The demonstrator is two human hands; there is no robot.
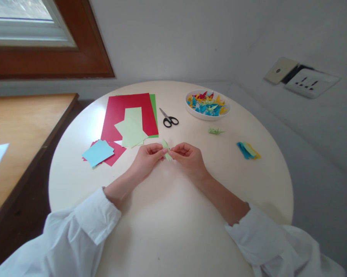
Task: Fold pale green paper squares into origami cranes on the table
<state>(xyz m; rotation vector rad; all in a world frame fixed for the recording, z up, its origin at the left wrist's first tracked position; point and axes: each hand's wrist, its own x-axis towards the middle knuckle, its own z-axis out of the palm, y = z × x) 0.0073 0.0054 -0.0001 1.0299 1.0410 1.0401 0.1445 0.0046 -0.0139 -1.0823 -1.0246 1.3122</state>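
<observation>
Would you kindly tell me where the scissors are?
In the head view, the scissors lie on the white table, just right of the green sheet and left of the white dish.

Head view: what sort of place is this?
Probably a room corner in a home or small studio, judging by the round white table, the brown wood-framed window and the white rectangular wall socket.

- From my remote post, I viewed a round white table (150, 238) standing before a pale wall (173, 42).
- Upper left: a window (19, 10) in a reddish-brown wooden frame (89, 50) admitted bright light.
- Left: a wooden tabletop (29, 123) lay above a dark floor (32, 207).
- Right: I noted a wall socket (310, 81).
</observation>
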